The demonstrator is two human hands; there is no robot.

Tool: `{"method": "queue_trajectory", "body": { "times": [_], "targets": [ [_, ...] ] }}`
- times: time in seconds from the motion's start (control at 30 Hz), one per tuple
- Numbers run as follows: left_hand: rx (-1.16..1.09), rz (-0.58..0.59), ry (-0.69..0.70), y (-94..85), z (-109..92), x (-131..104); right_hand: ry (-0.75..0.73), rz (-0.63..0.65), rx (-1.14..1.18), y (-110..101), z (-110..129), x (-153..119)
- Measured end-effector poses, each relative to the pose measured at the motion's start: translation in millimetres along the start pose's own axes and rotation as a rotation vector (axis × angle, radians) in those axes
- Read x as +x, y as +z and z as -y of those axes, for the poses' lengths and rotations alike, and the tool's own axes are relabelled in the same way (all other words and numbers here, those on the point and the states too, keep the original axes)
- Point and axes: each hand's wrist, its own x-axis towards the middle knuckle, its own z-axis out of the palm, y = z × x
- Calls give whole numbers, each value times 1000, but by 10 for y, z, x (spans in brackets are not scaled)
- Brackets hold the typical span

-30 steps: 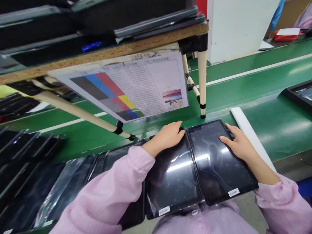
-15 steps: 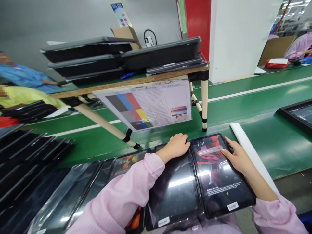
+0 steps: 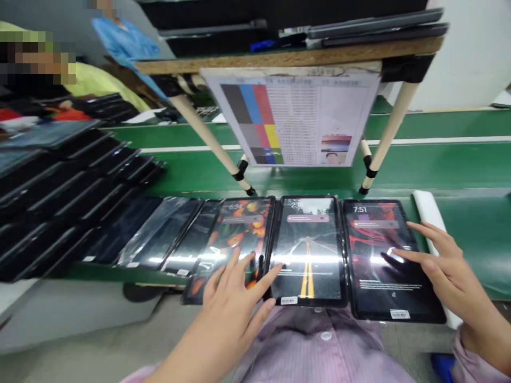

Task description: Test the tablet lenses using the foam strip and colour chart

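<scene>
Three lit tablets lie side by side along the bench edge: one with an orange picture [image 3: 239, 234], one with a road picture [image 3: 305, 239] and a red-and-black one [image 3: 379, 271] on the right. My left hand [image 3: 235, 298] is spread over the seam between the orange-picture and road tablets, index fingertip at the road tablet's left side. My right hand [image 3: 447, 266] holds nothing; its fingers are apart, one pointing over the red-and-black screen and another at that tablet's right edge. Whether the fingertips touch glass is unclear.
Dark tablets in film [image 3: 159, 234] lie to the left, beside tall stacks of black devices [image 3: 59, 197]. A shelf [image 3: 291, 58] with a hanging colour chart [image 3: 295, 117] stands behind. A white strip [image 3: 429, 210] lies at right. People are at back left.
The view has shifted left and down. My left hand has come from the middle tablet's top edge to its lower left. That tablet's dark screen now shows the road. My right hand has moved lower.
</scene>
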Motion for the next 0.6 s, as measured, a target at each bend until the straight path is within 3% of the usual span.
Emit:
{"method": "queue_trajectory", "body": {
  "times": [0.1,0.2,0.3,0.4,0.5,0.6],
  "targets": [
    [29,26,-27,24,-151,-372,-65,72,-38,-53,-37,-250],
    [19,33,-60,41,-282,-433,-113,157,-67,-54,-116,-398],
    [-33,117,-117,41,-235,-11,-61,178,-181,9,-150,-219],
    [-39,258,-177,-46,-12,748,158,81,-321,56,-195,195],
    [-28,183,-233,-234,243,1312,327,-172,-380,5,-418,399],
    [-121,15,-167,-381,544,1299,334,-236,-290,-9,-814,81]
  ]
}}
